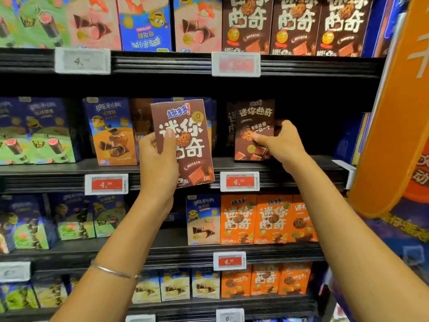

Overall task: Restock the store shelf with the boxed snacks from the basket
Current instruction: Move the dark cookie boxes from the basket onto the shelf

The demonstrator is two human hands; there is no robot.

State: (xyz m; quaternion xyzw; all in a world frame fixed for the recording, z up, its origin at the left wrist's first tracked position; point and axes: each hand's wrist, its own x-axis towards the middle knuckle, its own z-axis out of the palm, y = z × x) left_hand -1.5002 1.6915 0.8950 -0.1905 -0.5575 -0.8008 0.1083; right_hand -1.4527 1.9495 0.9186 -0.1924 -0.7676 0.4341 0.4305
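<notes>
Left hand (157,159) grips brown box (185,142) by its left edge, thumb on the front. The box is upright, slightly tilted, in front of the shelf (290,163) front edge. Right hand (281,140) pinches dark box (254,131) at its right edge. That box stands on the shelf near the front edge.

Open shelf bay (315,161) right of standing brown box (254,112); orange sign panel (390,126) crowds right side.

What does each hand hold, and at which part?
The left hand grips a brown cookie box by its left edge, thumb on the front. The right hand grips the dark cookie box standing on the shelf by its right edge.
</notes>
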